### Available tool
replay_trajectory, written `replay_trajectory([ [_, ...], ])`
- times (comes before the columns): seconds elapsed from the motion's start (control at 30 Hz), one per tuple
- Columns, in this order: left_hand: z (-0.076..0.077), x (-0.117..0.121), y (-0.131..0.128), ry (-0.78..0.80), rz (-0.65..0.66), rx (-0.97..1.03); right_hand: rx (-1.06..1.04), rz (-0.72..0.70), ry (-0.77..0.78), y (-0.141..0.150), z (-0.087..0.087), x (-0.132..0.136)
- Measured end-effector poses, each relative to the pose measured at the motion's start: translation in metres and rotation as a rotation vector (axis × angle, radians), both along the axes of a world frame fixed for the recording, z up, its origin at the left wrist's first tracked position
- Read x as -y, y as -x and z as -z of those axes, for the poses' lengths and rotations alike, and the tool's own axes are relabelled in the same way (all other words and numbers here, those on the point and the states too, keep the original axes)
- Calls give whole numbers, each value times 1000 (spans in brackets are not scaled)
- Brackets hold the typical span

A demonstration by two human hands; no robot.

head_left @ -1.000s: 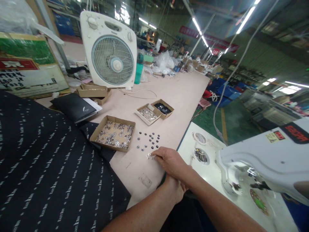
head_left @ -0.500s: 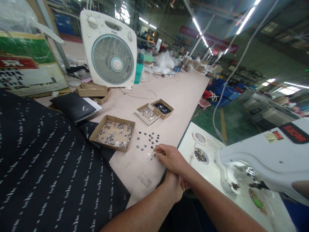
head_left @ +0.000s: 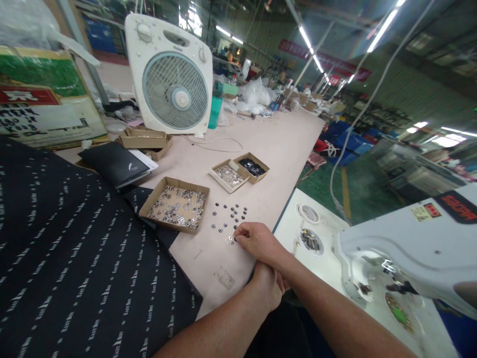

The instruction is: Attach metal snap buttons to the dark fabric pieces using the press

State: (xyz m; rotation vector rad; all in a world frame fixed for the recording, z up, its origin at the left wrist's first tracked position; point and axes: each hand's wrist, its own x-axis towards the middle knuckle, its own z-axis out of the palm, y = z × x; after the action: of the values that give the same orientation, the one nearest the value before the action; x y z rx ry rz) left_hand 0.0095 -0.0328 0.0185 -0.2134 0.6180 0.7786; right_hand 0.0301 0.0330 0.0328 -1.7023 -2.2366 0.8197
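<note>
My right hand [head_left: 257, 242] is closed in a pinch low over the table, with a small dark snap button [head_left: 235, 239] at its fingertips. Just left of these fingertips lie a few small silver snap parts [head_left: 229, 240]. Beyond them, several dark round snap buttons [head_left: 232, 216] are spread on the tabletop. Tucked below my right wrist at the table's near edge, my left hand [head_left: 269, 289] has its fingers curled in; whatever they may hold is hidden. A shallow cardboard box [head_left: 173, 227] of silver snap parts stands to the left.
Two small boxes of silver parts [head_left: 229, 176] and black parts [head_left: 252, 167] stand farther back. Dark printed fabric [head_left: 93, 258] covers the left side, near a black notebook [head_left: 115, 164]. A white fan [head_left: 175, 94] stands behind. At right is a white machine [head_left: 406, 238].
My right hand has shifted slightly left toward the small silver parts, the dark snap button moving with its fingertips. My left hand stays about where it was.
</note>
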Motion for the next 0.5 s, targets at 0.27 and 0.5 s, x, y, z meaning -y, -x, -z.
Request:
replay_trajectory([
  [0.27, 6, 2, -2, -7, -28, 8, 183, -53, -140, 0, -2, 6],
  [0.5, 7, 4, -4, 3, -48, 31, 137, -27, -231, -6, -8, 15],
])
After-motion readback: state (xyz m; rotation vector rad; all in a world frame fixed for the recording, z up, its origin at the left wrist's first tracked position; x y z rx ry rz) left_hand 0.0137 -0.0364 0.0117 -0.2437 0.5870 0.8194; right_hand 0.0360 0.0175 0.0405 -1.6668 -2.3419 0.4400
